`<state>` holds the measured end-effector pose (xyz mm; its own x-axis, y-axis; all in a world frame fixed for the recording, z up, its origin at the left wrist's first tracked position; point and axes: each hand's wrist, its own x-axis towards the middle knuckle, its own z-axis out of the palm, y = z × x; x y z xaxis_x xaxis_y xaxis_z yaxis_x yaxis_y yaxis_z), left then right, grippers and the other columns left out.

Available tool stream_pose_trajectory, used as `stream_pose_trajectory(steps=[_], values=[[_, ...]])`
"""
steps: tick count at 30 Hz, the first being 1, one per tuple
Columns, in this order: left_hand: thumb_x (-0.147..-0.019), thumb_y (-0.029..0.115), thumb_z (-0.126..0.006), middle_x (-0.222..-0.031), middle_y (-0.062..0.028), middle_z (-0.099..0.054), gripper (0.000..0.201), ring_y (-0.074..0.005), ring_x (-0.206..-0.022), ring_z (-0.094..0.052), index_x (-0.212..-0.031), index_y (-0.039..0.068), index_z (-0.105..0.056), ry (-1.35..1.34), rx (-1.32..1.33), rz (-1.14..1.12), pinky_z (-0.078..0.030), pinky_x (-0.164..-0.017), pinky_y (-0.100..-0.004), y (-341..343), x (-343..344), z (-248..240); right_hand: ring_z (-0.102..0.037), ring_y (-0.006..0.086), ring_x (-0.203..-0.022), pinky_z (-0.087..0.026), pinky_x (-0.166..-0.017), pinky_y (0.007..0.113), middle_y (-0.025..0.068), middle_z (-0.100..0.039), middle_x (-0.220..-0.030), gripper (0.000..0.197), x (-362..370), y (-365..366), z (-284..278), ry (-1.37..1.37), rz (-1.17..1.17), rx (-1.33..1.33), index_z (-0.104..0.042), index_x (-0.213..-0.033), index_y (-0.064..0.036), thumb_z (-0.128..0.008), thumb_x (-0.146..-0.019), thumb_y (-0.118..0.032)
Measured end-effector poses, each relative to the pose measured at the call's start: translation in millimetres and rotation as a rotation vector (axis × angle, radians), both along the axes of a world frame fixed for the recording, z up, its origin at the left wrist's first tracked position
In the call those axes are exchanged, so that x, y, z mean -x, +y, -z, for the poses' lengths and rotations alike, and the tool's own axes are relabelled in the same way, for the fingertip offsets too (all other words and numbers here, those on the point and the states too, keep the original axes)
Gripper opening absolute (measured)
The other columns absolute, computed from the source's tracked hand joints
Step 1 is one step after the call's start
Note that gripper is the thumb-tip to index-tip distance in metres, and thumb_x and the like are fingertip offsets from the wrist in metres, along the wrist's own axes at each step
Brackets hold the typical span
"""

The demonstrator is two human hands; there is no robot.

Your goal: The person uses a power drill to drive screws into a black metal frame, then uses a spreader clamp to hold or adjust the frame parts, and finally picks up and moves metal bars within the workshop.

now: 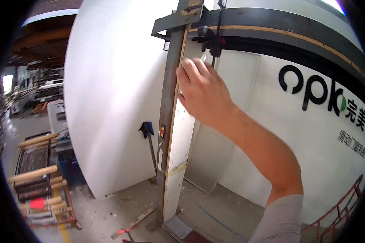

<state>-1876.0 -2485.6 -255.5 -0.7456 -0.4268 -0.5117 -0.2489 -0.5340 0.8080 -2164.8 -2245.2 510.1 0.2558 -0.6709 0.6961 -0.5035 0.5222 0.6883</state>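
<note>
My right hand (pixel 205 91) reaches up from the lower right to the upper part of an upright grey steel post (pixel 170 97). The fingers are curled, with the thumb and fingertips at the edge of the white board (pixel 178 141) that runs down the post. What lies inside the fingers, if anything, is hidden. Just above the knuckles, a black bar clamp (pixel 215 42) hangs at the grey crossbeam (pixel 263 18). A small red and yellow switch (pixel 162 131) sits on the post below the hand. My left hand is out of view.
A pole with a dark blue head (pixel 147 128) leans by the large white panel (pixel 109 89). Wooden bars and frames (pixel 40 186) are stacked at the left. Another clamp (pixel 125 233) lies low by the post's foot. Red railing (pixel 340 206) stands at the lower right.
</note>
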Motion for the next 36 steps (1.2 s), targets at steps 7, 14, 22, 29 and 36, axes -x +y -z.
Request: stream_pose_trajectory(steps=[7, 14, 22, 29, 36], values=[[-0.102, 0.022, -0.046, -0.069, -0.0025, -0.057, 0.023, -0.0188, -0.059, -0.052, -0.108, 0.013, -0.065, -0.071, -0.106, 0.344, -0.044, -0.055, -0.0363, -111.0, 152.0, -10.5, -0.05, 0.0431, -0.13, -0.034, -0.109, 0.064, 0.0246, -0.053, -0.143, 0.059, 60.3, -113.7, -90.7, 0.238, 1.308, -0.129, -0.061, -0.134, 0.003, -0.074, -0.084, -0.025], [-0.103, 0.027, -0.045, -0.065, -0.0023, -0.054, 0.021, -0.019, -0.057, -0.05, -0.097, 0.014, -0.061, -0.148, -0.163, 0.559, -0.042, -0.054, -0.0364, -175.4, 236.6, -8.5, -0.058, 0.041, -0.117, -0.043, -0.092, 0.065, 0.0185, -0.065, -0.123, 0.046, 108.8, -121.5, -136.5, -0.038, 1.977, 0.108, -0.072, -0.124, -0.0081, -0.076, -0.083, -0.027], [-0.103, 0.033, -0.045, -0.061, -0.0019, -0.05, 0.027, -0.0192, -0.054, -0.047, -0.084, 0.016, -0.055, -0.212, -0.266, 0.681, -0.039, -0.052, -0.0366, -168.3, 262.6, 11.7, -0.066, 0.0322, -0.107, -0.052, -0.081, 0.044, 0.0151, -0.062, -0.117, 0.043, 122.0, -109.1, -138.3, 0.264, 1.996, 0.02, -0.068, -0.123, -0.0019, -0.069, -0.088, -0.027], [-0.104, 0.038, -0.045, -0.057, -0.0016, -0.047, 0.038, -0.0194, -0.051, -0.045, -0.073, 0.017, -0.05, -0.265, -0.313, 0.73, -0.037, -0.05, -0.0367, -172.6, 264.7, 20.0, -0.069, 0.0322, -0.103, -0.054, -0.08, 0.05, 0.0159, -0.066, -0.112, 0.034, 123.7, -103.3, -141.3, 0.219, 1.957, -0.023, -0.072, -0.118, -0.0056, -0.065, -0.091, -0.026], [-0.104, 0.041, -0.046, -0.054, -0.0012, -0.045, 0.045, -0.0189, -0.049, -0.043, -0.066, 0.018, -0.048, -0.464, -0.433, 0.687, -0.034, -0.048, -0.0367, -159.7, 269.5, 21.5, -0.068, 0.0329, -0.094, -0.057, -0.074, 0.048, 0.0175, -0.063, -0.114, 0.041, 130.2, -91.2, -103.6, 0.146, 1.896, 0.031, -0.069, -0.118, -0.001, -0.071, -0.085, -0.027]])
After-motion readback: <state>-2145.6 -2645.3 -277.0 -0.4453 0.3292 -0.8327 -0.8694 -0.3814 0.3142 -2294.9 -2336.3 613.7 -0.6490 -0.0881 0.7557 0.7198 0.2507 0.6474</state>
